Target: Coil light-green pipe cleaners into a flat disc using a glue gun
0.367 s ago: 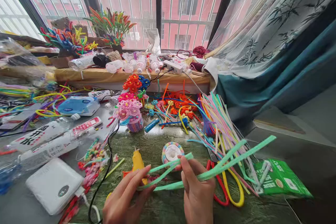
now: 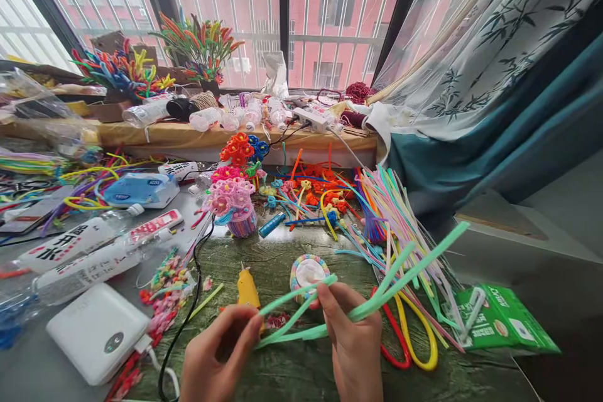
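Pinches mint-green pipe cleaners (image 2: 426, 262) between left hand (image 2: 214, 348) and right hand (image 2: 352, 339), fingertips pressed together in either grip, above the bench (image 2: 282, 380). Could spring apart from a slackened pinch, or kink from uneven pulling. Looks fuzzy, slender, gently bowed, with splayed ends. Farther off, gives way to yellow glue gun (image 2: 247, 289), then pastel bundle (image 2: 400, 213), liable to snag loose tips.

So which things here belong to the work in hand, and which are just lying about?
In hand or close by:
- mint-green fuzzy stems, held by left hand and right hand
- yellow glue gun

Lying about:
- white power bank
- green packet
- blue pack
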A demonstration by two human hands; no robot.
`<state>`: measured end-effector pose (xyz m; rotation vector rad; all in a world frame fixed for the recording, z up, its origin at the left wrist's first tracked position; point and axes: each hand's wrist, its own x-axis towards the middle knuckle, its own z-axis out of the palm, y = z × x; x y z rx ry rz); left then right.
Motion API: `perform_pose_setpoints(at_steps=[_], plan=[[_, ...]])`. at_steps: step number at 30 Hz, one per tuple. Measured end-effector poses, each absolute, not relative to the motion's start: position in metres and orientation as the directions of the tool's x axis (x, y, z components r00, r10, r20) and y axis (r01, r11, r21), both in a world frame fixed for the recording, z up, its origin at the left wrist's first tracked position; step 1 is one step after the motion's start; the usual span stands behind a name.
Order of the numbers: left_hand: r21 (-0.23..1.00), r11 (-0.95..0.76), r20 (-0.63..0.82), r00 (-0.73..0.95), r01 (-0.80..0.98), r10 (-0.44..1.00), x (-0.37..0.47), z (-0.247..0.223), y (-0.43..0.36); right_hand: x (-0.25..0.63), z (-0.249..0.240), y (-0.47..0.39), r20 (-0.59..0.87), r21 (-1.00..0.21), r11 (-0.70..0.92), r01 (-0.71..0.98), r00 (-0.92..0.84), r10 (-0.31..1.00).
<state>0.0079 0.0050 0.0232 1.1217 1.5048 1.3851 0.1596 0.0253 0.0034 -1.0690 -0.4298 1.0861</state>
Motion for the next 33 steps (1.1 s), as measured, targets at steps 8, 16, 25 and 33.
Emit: perform_pose_setpoints(at_steps=[8, 16, 25, 33], plan=[[0.866, -0.118, -0.220, -0.583, -0.485, 0.783, 0.000, 0.034, 0.027, 0.170, -0.006, 0.023, -0.151, -0.843, 0.080, -0.532, 0.377, 0.914], [0.764, -0.295, -0.081, -0.539, -0.574, 0.839, 0.011, 0.061, 0.039, 0.176, 0.006, 0.015, -0.071, -0.928, -0.055, -0.369, 0.029, 0.997], [0.927, -0.132, -0.020, -0.398, -0.351, 0.917, 0.021, 0.068, 0.029, 0.175, 0.002, 0.013, -0.077, -0.982, -0.116, -0.148, -0.243, 0.967], [0.907, 0.269, -0.257, 0.081, -0.323, 0.963, 0.028, 0.055, 0.006, 0.150, 0.006, 0.017, -0.005, -0.938, -0.004, -0.346, 0.003, 1.000]])
